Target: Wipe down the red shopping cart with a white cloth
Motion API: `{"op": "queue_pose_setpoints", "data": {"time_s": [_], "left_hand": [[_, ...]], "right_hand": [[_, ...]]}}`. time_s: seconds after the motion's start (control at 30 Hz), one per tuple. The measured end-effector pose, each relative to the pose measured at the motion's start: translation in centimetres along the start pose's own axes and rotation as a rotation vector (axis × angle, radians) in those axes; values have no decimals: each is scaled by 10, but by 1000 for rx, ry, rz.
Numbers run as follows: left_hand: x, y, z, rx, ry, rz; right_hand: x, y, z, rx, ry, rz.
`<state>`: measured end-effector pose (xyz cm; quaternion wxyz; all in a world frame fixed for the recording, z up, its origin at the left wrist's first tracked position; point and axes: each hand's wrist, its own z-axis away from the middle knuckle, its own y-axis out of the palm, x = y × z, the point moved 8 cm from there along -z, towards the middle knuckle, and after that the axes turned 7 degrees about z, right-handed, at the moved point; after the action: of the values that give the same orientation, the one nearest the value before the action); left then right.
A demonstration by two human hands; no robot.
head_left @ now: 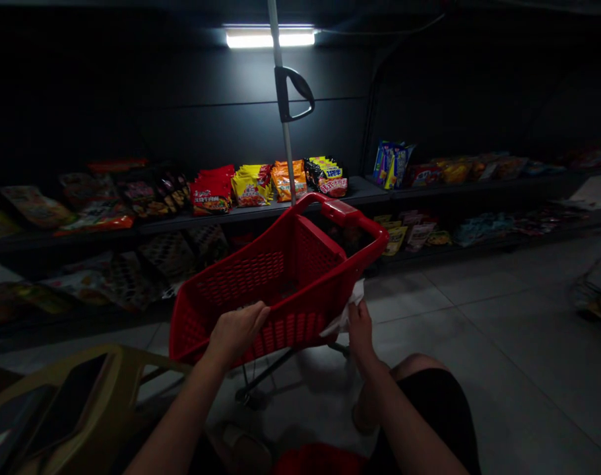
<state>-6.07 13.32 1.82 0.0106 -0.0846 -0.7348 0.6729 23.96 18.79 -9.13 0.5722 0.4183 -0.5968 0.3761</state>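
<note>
Two grips, left fingers (255, 315) clenched on a red plastic-mesh cart basket (290, 277), right fingers (358, 315) pinching crumpled white paper (348, 307)

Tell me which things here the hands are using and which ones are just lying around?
Being used:
left hand, curled over the rim of the red plastic mesh shopping cart
right hand, holding a crumpled white tissue or cloth

Just lying around:
bright red and yellow snack packets on a dark metal shelf
</note>
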Motion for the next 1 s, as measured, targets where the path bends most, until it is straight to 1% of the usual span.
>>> {"op": "queue_pose_setpoints", "data": {"time_s": [0.07, 0.1, 0.13, 0.17, 0.2, 0.27, 0.3, 0.33, 0.37, 0.43, 0.5, 0.53, 0.57, 0.67, 0.73, 0.77, 0.83, 0.9, 0.93, 1.0], "left_hand": [[17, -1, -1, -21, 12, 24], [25, -2, -2, -28, 14, 37], [33, -2, -2, -29, 14, 50], [40, -2, -2, -27, 13, 63], [47, -2, -2, -25, 9, 72], [57, -3, -2, -25, -3, 84], [61, -3, -1, -28, -6, 88], [64, -3, 0, -32, -7, 90], [66, -3, 2, -35, -4, 91], [66, -2, 4, -32, 10, 87], [63, -2, 7, -34, 30, 79], [61, -2, 8, -38, 41, 79], [59, -2, 9, -45, 50, 81], [50, -4, 11, -58, 56, 88], [45, -6, 11, -61, 43, 96], [42, -7, 11, -60, 34, 102], [36, -9, 12, -55, 24, 112], [31, -10, 12, -53, 23, 109], [28, -10, 12, -54, 24, 103], [23, -9, 14, -57, 28, 89]], "right_hand": [[-5, 8, 13, 116, 81, -57], [1, 11, 18, 153, 95, -87], [13, 11, 21, 157, 74, -109], [31, 7, 23, 113, 8, -111], [53, 0, 23, 31, -91, -96], [98, -18, 25, -176, -287, -48], [118, -26, 25, -259, -361, -18], [136, -31, 23, -304, -435, 27], [155, -32, 20, -302, -521, 99], [189, -24, 12, -214, -760, 345], [208, -14, 2, -124, -983, 627], [213, -13, -7, -107, -1038, 713], [215, -16, -17, -115, -1063, 760], [218, -34, -46, -201, -1047, 777], [219, -39, -53, -229, -1040, 799], [220, -37, -52, -234, -1046, 821], [222, -25, -38, -212, -1068, 879], [220, -3, -13, -142, -1091, 950], [217, 12, 2, -76, -1105, 980], [206, 43, 34, 112, -1162, 1013]]}}
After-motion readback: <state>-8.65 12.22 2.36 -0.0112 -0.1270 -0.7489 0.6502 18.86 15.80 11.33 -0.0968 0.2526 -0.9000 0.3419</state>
